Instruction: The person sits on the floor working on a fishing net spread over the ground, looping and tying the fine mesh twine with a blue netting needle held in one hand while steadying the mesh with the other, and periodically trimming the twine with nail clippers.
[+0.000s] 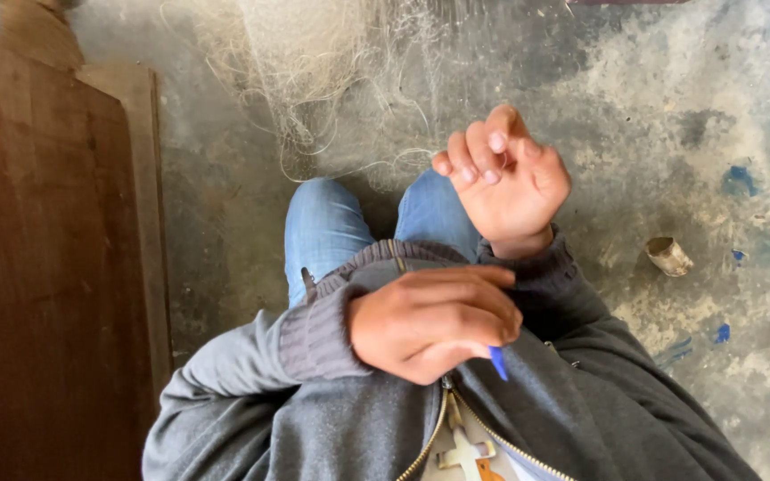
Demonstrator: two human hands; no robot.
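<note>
My left hand (pixel 434 322) rests against my grey zip hoodie (pixel 349 428), closed around a small blue pointed tool (pixel 498 362) whose tip sticks out below the fingers. My right hand (pixel 505 178) is raised above my knees, palm towards me, with the fingers curled in. A pale strand from the fine fishing net (pixel 314 80) runs to its fingertips. The net lies heaped on the floor beyond my knees, which are in blue jeans (pixel 323 227).
The concrete floor (pixel 670 107) is stained with blue paint spots. A short cardboard tube (pixel 668 256) lies on it to the right. A brown wooden board (pixel 37 267) stands along the left side.
</note>
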